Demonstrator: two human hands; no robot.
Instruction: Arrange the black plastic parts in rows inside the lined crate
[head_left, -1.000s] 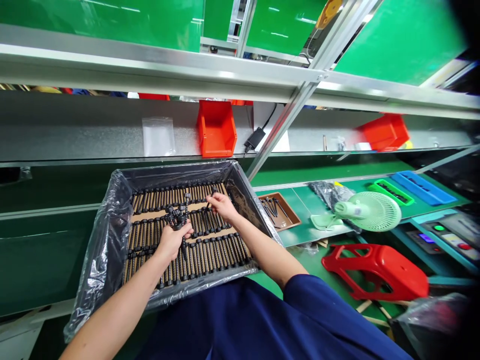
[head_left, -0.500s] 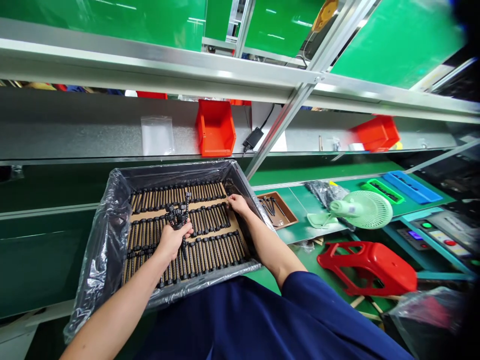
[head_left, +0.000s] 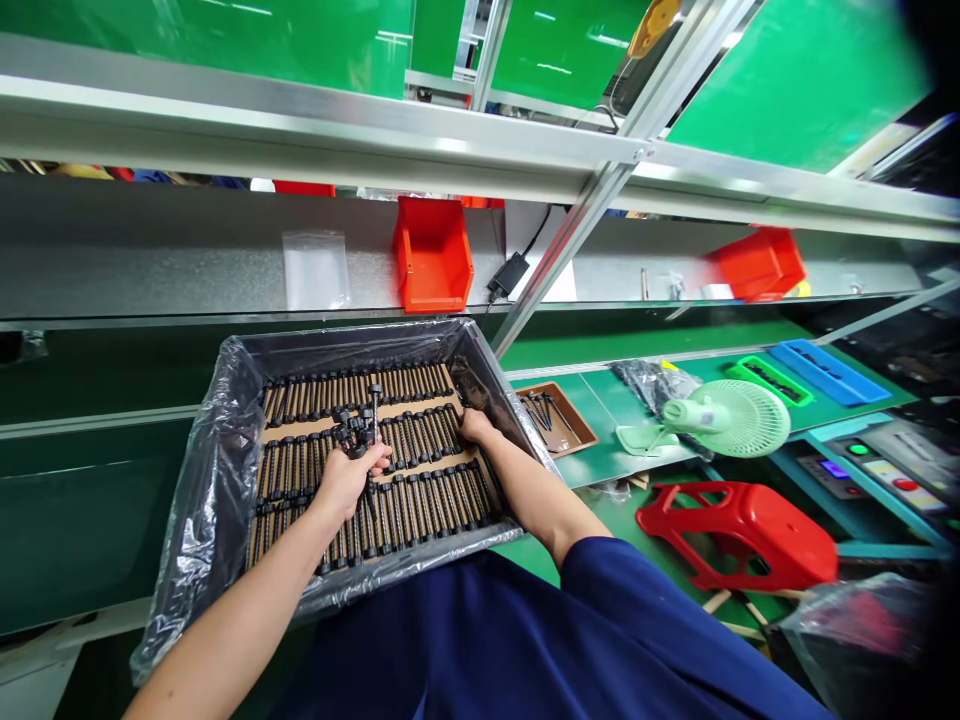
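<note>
A black tray (head_left: 491, 372) lined with clear plastic film holds rows of slim black bolt-like rods with thick heads (head_left: 431, 505), laid on brown cardboard (head_left: 401, 408). My left hand (head_left: 346, 478) is closed round a bunch of the same black bolts (head_left: 354, 430), heads up, above the middle of the tray. One bolt in that bunch stands higher than the others. My right hand (head_left: 480, 428) is at the right end of the middle row, its fingers closed together. What the right fingertips pinch, if anything, is hidden.
Right of the tray sits a brown box (head_left: 577, 425) with loose black bolts, then a green fan (head_left: 720, 418). A red stool (head_left: 750, 535) lies lower right. Behind, a metal shelf (head_left: 225, 270) carries an orange bin (head_left: 435, 260); a metal post (head_left: 555, 250) slants down beside it.
My right hand has moved slightly right and down, from the end of the middle row towards the tray's right wall. The left hand stays in place with its bunch of bolts.
</note>
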